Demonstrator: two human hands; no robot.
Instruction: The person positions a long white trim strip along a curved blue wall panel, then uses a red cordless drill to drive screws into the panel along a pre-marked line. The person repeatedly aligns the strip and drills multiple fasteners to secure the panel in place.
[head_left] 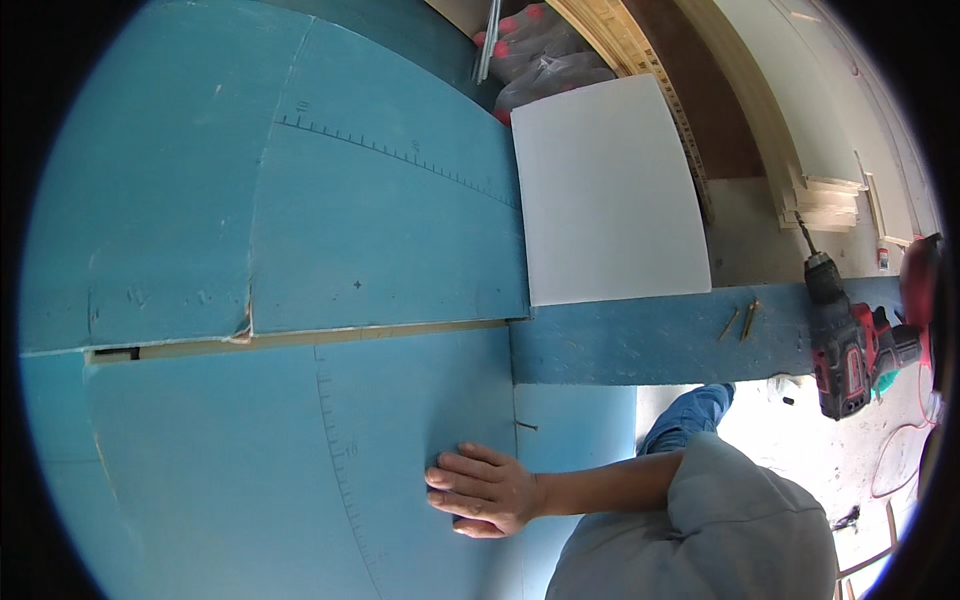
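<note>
My right hand (485,493) rests palm down on a large blue board (220,450), its fingers stretched to the left and the thumb apart on the near side. A dark patch shows under the fingertips; whether it is shadow or a small thing, I cannot tell. Just above the wrist, a screw (527,427) lies by the seam between two blue panels. Pencilled scale marks run down the board left of the hand. Beyond a narrow gap is another blue board (390,240), marked with a similar scale. My left hand is out of the picture.
A white sheet (610,195) lies beside the far board. Several screws (748,320) and a red and black cordless drill (840,345) sit on a blue strip (620,345) to the right. Wooden strips (825,205) are stacked behind, near plastic bags (550,75).
</note>
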